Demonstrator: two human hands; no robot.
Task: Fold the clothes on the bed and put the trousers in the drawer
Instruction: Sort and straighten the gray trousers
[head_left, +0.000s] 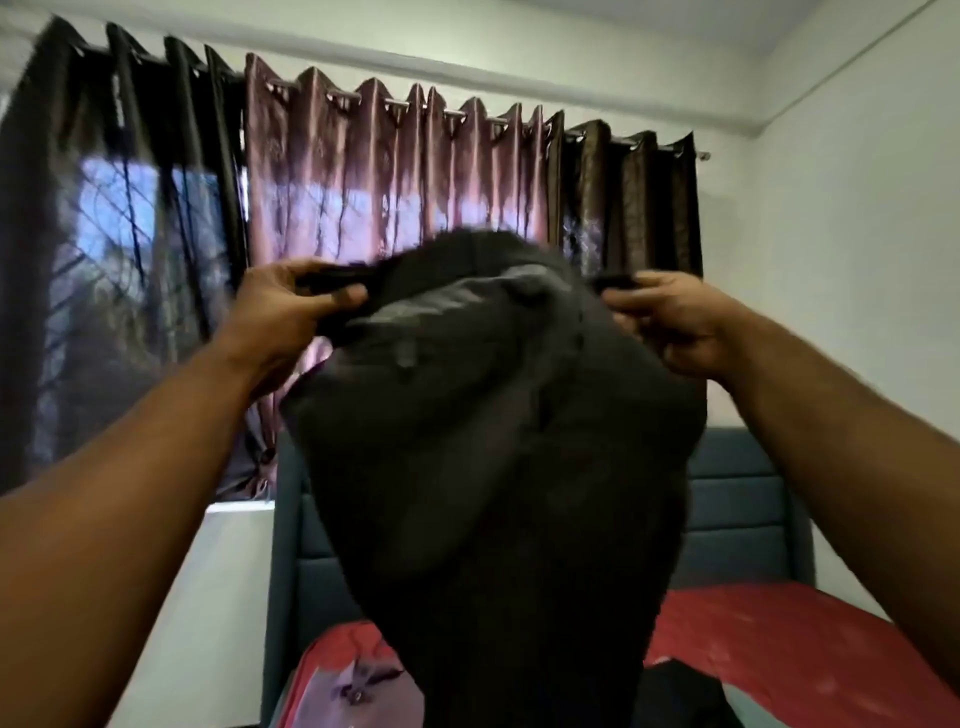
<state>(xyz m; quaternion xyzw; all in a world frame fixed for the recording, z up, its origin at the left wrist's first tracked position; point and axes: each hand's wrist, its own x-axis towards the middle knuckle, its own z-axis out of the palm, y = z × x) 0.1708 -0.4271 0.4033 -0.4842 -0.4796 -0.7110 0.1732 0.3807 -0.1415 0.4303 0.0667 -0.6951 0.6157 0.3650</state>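
Both hands' grip is clamped: left hand (291, 306) and right hand (670, 322) pinch our dark trousers (493, 441) above the bed (779, 639).

Both arms reach up and forward; left hand (291, 306) and right hand (675, 325) each hold a pinching grip, fingers curled.

Curtains (395, 171) hang from a rod (702, 154) across the far wall, dark brown panels at either end and a shiny pink one in the middle, with daylight glowing through the cloth from the window (130, 218) behind. Below them stands a padded blue-grey headboard (737, 519) against the white wall (857, 234). A red sheet (779, 639) lies at its foot on the right, and a red and mauve pillow (353, 675) sits low on the left.
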